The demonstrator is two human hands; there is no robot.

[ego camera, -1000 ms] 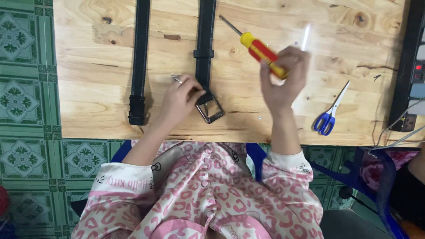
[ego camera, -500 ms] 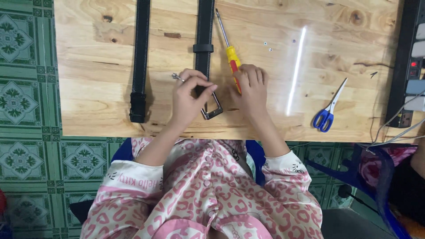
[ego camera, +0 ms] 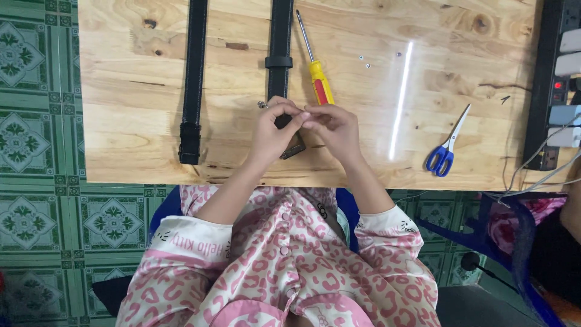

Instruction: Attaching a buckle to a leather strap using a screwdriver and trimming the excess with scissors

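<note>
Far left: green patterned floor tiles (ego camera: 36, 139), running under the bench edge and down the left side of the frame.

Upper left of the bench (ego camera: 133, 91): black strap (ego camera: 195, 66), lying straight from the top edge down to a squared end near the front edge, untouched.

Centre: second black belt (ego camera: 279, 36) with a keeper loop across it, running down from the top edge into the hands. Metal buckle (ego camera: 295, 147) at its lower end, peeking out dark and shiny below the fingers, close to the front edge.

Left hand (ego camera: 272, 130) curled over the belt end, fingertips bent inward and meeting those of the right hand (ego camera: 336, 127). Both pinched together at one spot above the buckle; whatever sits between the fingertips too small to tell.

Just above the right hand: screwdriver (ego camera: 318, 72) with yellow-and-red handle, shaft pointing toward the top edge, lying beside the belt, handle end touching or nearly touching the fingers.

Centre right: pale knotty wood with a bright streak of glare. Further right: blue-handled scissors (ego camera: 446, 145), closed, well apart from the hands.

Far right edge: black power strip (ego camera: 554, 79) with plugs and cables.
</note>
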